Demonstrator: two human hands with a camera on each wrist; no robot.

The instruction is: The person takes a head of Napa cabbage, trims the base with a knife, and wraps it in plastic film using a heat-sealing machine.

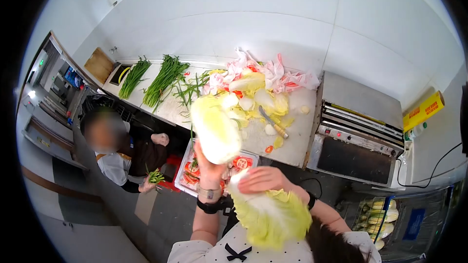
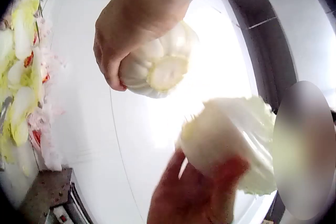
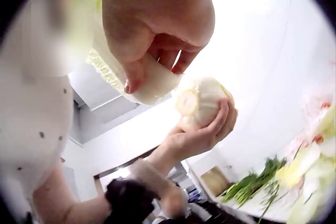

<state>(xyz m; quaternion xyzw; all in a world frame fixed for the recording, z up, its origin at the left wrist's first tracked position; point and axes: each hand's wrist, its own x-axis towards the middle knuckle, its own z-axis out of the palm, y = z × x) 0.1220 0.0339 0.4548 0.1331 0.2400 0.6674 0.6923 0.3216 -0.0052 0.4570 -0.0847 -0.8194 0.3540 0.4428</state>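
Note:
A napa cabbage (image 1: pixel 214 126) is raised above the counter's front edge, its cut base (image 2: pixel 169 73) bare in the left wrist view. My left hand (image 1: pixel 209 169) grips it, fingers wrapped round the pale base end. In my right hand (image 1: pixel 265 180) is a loose cabbage leaf (image 1: pixel 273 216), pinched by its thick white stem end between thumb and fingers (image 3: pixel 135 74). The leaf's frilly yellow-green part hangs toward my chest, apart from the cabbage head. Below the hands, a white tray (image 1: pixel 253 157) of red-labelled packs is partly hidden by my left arm.
Loose cabbage leaves (image 1: pixel 265 100), crumpled plastic wrap (image 1: pixel 280 75) and a wooden-handled knife (image 1: pixel 273 122) lie on the counter. Bundles of green stalks (image 1: pixel 165 78) lie to the left, a wrapping machine (image 1: pixel 358 131) stands right. At left another person (image 1: pixel 117 160) holds cut greens. A crate (image 1: pixel 375 216) holds cabbages.

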